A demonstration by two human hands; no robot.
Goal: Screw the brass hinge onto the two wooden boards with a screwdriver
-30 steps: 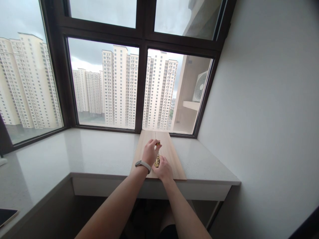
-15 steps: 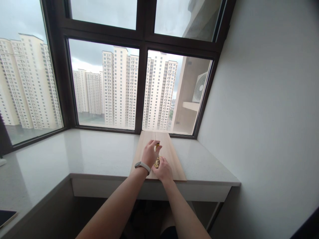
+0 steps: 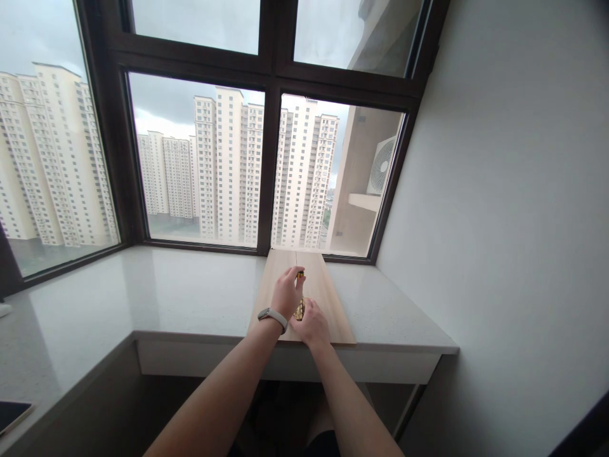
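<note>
My left hand, with a watch on its wrist, pinches a small gold-and-dark piece between thumb and fingertips. Just below it, my right hand is closed around the side of a shiny gold object with a patterned surface. That object rests low over the wooden board, and my fingers and left wrist hide much of it. What kind of thing either gold item is, I cannot make out. The small piece is held apart, above the larger one.
The board lies on a white stone counter whose front edge faces me. Behind it stands a dark-framed window. A white wall borders the right side. A dark flat device lies at the far left edge.
In my left hand the small piece has turned, showing a shorter side, and the fingers around it have shifted. My right hand stays in place on the larger gold object.
</note>
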